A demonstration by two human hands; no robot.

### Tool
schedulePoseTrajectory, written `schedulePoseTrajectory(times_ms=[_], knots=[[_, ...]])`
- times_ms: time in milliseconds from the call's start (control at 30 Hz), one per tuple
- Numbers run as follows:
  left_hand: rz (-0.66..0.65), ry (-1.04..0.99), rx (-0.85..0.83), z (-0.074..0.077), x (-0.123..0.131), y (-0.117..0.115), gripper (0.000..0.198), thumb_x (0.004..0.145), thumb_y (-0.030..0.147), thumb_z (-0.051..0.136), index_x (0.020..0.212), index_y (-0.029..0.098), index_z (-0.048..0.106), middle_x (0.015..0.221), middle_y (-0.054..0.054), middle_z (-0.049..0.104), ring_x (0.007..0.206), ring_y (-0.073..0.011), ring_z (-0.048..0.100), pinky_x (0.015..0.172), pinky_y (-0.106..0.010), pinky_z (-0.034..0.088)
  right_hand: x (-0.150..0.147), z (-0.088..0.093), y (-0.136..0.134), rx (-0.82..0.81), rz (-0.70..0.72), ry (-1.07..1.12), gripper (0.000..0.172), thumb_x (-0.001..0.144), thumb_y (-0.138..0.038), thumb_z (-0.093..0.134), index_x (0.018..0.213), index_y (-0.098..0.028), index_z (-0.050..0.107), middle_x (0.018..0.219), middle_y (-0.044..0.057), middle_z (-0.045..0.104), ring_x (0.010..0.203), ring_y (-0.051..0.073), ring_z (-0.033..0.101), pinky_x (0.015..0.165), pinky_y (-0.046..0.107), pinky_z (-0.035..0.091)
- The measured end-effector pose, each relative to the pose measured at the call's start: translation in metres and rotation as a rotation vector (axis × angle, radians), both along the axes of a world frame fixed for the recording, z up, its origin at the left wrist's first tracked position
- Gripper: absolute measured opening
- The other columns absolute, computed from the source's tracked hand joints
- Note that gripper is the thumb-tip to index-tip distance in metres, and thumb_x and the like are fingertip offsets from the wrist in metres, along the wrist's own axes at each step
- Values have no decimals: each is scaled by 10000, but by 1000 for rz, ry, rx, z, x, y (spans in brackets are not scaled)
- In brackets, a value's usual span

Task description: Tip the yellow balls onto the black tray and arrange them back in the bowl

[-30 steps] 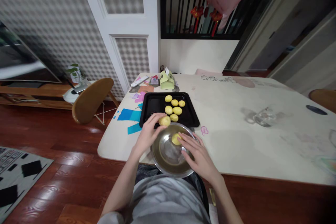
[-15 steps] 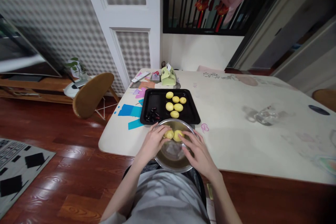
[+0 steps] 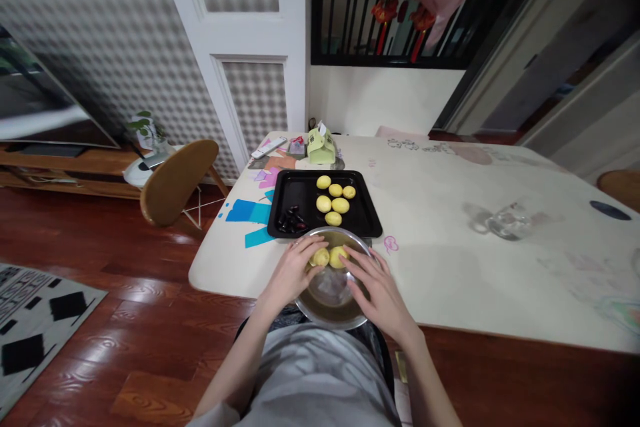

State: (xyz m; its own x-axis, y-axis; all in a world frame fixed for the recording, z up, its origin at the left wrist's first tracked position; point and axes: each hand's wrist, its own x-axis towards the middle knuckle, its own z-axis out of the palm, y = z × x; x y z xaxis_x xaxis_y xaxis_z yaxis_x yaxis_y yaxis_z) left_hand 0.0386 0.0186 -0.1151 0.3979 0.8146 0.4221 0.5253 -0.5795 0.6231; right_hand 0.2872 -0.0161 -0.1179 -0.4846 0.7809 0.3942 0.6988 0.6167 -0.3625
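A steel bowl [image 3: 333,307] sits at the table's near edge, in front of my body. Inside it, my left hand [image 3: 295,268] curls its fingers and thumb around a yellow lemon [image 3: 321,257]. Fingertips of my right hand [image 3: 376,283] grip a second lemon [image 3: 339,257] just beside the first. The hands partly hide both fruits. Beyond the bowl lies a black baking tray [image 3: 300,188]. Several lemons [image 3: 340,205] rest on its right half, and a small heap of dark, elongated fruits [image 3: 291,220] is at its near left.
A green tissue box [image 3: 321,147] and a white remote [image 3: 269,147] lie behind the tray. To the right, a clear glass vessel [image 3: 509,223] stands on the white table [image 3: 435,267]. A wooden chair [image 3: 177,180] is at the left side.
The two lemons in the bowl have shifted and turned slightly between my fingers. My hands stay in nearly the same place, and the tray's contents look unchanged.
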Motion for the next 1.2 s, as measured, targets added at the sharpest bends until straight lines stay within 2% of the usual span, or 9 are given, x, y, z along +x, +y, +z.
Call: schedulePoseTrajectory(times_ms=[200,400,533,800,1000,1200], knots=[[-26,65,-14,-1,-1,2,360,926,216,765,1279,266,719,1393,-111,717,1333,-336,644,1221,-631,392,1,-1,0,5,-1,-4,526,1053,-221,500,1573,-298,494,1544,110,603,1447,273,560,1249,638,372],[-57,141,-2,2,-2,-2,518,909,247,796,1405,289,652,1484,-112,662,1454,-331,555,1299,-670,234,1,1,2,-3,31,-26,567,1063,-216,481,1619,-315,423,1626,83,528,1484,264,532,1259,623,365],[-88,191,3,6,-2,-5,519,937,257,768,1436,287,631,1521,-107,634,1513,-315,495,1325,-667,154,2,1,3,2,37,-29,576,1064,-224,483,1628,-318,411,1628,79,526,1487,259,533,1257,606,380],[-77,268,-41,12,-2,-7,526,955,239,749,1463,309,628,1540,-84,622,1531,-286,482,1336,-621,188,2,0,4,18,41,-27,591,1066,-224,481,1641,-323,387,1619,83,534,1466,260,557,1257,619,381],[-144,308,-51,18,0,-7,587,988,154,687,1515,381,562,1563,-29,592,1579,-269,405,1332,-684,65,2,0,4,14,45,-16,625,1057,-213,493,1654,-333,352,1623,78,528,1470,260,555,1251,628,390],[-148,329,-53,19,0,-7,583,994,172,687,1525,372,552,1560,-39,585,1539,-268,469,1335,-677,71,1,-3,5,15,40,3,627,1055,-224,498,1656,-331,353,1629,87,521,1496,274,525,1249,623,395]])
